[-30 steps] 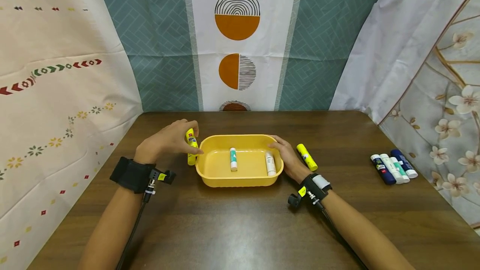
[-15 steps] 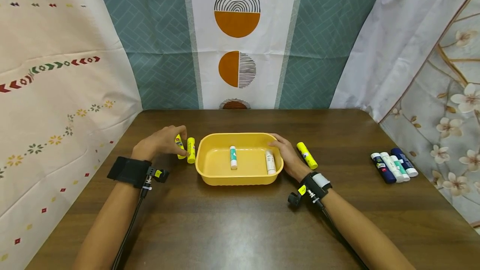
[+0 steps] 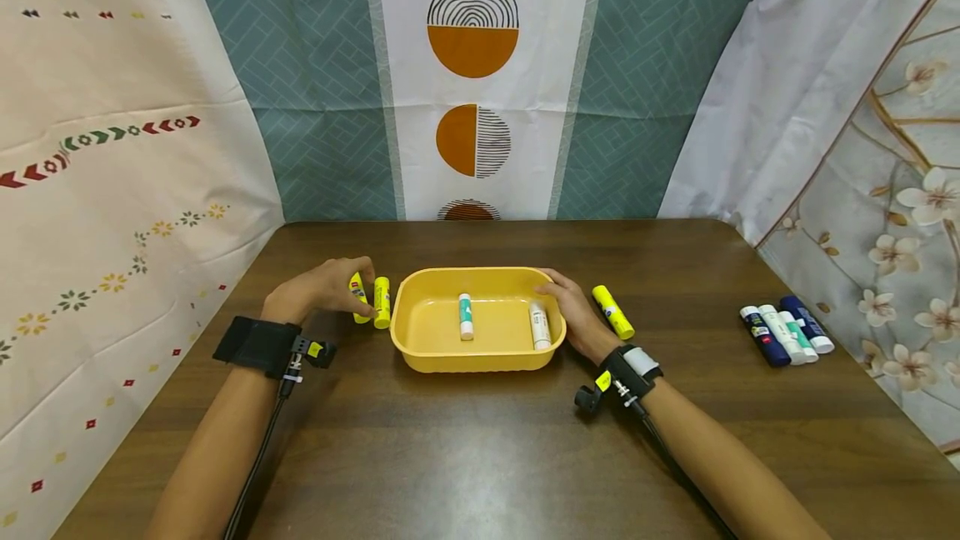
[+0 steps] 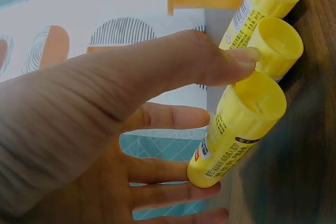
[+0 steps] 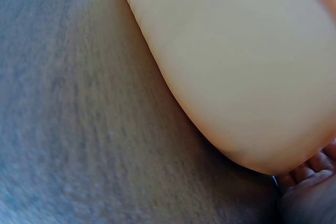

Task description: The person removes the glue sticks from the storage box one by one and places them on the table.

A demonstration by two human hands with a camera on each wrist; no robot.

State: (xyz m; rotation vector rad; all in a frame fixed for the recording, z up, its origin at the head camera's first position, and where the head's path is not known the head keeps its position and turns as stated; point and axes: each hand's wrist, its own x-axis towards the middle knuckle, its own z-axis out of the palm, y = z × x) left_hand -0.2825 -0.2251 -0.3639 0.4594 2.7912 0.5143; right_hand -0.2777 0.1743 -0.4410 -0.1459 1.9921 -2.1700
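My left hand (image 3: 318, 288) pinches a yellow glue stick (image 3: 358, 298) lengthwise, thumb at the cap and fingers at the other end. A second yellow glue stick (image 3: 382, 303) lies just right of it, beside the yellow tray (image 3: 480, 363). Three yellow caps show in the left wrist view, the held glue stick (image 4: 239, 129) being the nearest. With my right hand (image 3: 576, 315) I grip the tray's right end, thumb over the rim. Inside lie a small white-and-teal glue stick (image 3: 466, 317) and a white glue stick (image 3: 539, 325). The right wrist view shows mostly the tray's outside (image 5: 236, 77).
Another yellow glue stick (image 3: 612, 312) lies right of the tray, behind the right wrist. At the far right several blue and white glue sticks (image 3: 783, 336) lie side by side on the brown table (image 3: 480, 440). Patterned cloths (image 3: 322, 107) hang behind and beside the table.
My left hand has moved left from the tray's edge with the yellow glue stick, uncovering more of the one beside the tray. Over the last half second it barely moves. The right hand stays put.
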